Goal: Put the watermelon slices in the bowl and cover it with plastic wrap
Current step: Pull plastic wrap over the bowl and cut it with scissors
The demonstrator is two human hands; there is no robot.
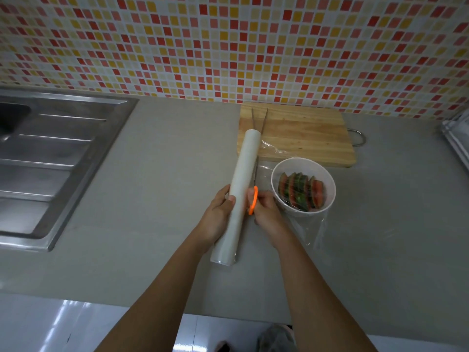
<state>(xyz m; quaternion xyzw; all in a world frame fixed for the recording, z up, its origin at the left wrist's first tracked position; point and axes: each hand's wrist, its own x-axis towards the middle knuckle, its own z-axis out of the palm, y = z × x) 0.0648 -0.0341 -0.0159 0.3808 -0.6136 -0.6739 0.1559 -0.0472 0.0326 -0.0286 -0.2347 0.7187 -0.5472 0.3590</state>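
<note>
A white bowl [327, 196] stands on the grey counter and holds several watermelon slices [300, 190], red flesh with green rind, standing in a row. Clear plastic wrap [311, 231] stretches from the roll over the bowl and hangs loose on its near side. My left hand [218, 217] grips the long white roll of plastic wrap [242, 184], which lies at a slant left of the bowl. My right hand [266, 209] holds orange-handled scissors [253, 200] between roll and bowl; their blades run along the roll's right side, mostly hidden.
A wooden cutting board [304, 133] lies behind the bowl against the tiled wall, with metal tongs [258, 118] on it. A steel sink with drainboard [50, 158] fills the left. A rack edge [456, 138] shows at far right. The counter's front edge is near my arms.
</note>
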